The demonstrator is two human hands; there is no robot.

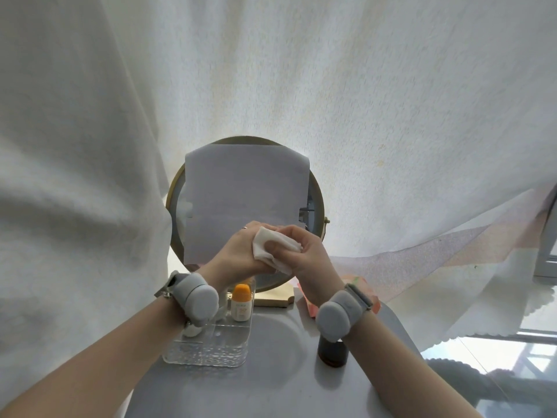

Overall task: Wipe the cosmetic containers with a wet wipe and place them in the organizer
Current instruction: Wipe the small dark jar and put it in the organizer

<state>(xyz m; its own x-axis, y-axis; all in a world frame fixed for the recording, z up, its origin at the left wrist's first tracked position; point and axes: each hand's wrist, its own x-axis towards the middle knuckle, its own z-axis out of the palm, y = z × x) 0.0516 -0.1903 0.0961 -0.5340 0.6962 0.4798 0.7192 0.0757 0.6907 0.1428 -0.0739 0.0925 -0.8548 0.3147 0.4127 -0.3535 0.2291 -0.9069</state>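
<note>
**Wipe bunched between both hands, item inside unseen**

The curtain (301,70) hangs close behind the table (271,387) and drapes down at the right edge; a wide swing of an elbow could snag it and drag it across the top.

The round mirror (180,188), its face covered by a sheet, stands just behind the raised hands. A push forward while rubbing could tip it.

The clear organizer (208,351) sits at the table's left, under the left wrist. One bottle (241,303) with an orange cap stands in a rear compartment; the front compartments look free. It is light plastic, so a container set down hard may slide it toward the edge.

A dark jar (331,352) stands on the table under the right wrist, not yet in the organizer. A lowered forearm could knock it over.

The left hand (241,251) and right hand (307,251) are both curled around the wipe (271,245), thumbs pressing on it. Whether a container is inside the wad I cannot tell. A wet, slick item could slip out and fall onto the bottle below.
</note>
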